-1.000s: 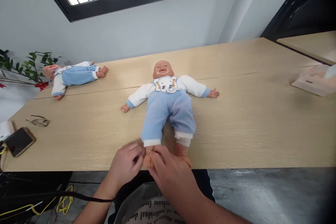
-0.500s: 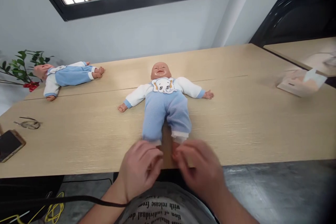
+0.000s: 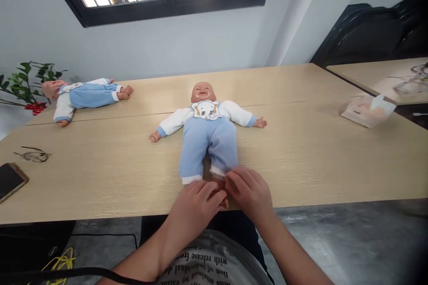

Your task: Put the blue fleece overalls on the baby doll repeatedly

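Evidently, the work in hand is a grip at the feet of the doll (image 3: 207, 142), and it is probably done best if the bare plastic foot is taken rather than the soft trouser cuff, since fleece is likely to slide over the leg; the body is best kept flat and straight on the table (image 3: 317, 164), so that nothing is twisted at the hips; a light, even hold from both sides is judged enough.

The left hand (image 3: 197, 200) is curled narrowly over the feet, its fingers laid across towards the other hand; the right hand (image 3: 249, 191) is bent close at the white cuff of the leg on its own side, its fingertips closed on the foot there; one heel is seen between the two hands, though how firmly it is pinched cannot be told.

The doll is laid on its back, arms spread, head towards the wall, feet at the near edge of the table; its feet are touched by both hands, while the trunk and head are left well beyond them; a second doll (image 3: 83, 95) is laid well apart, far to the left.
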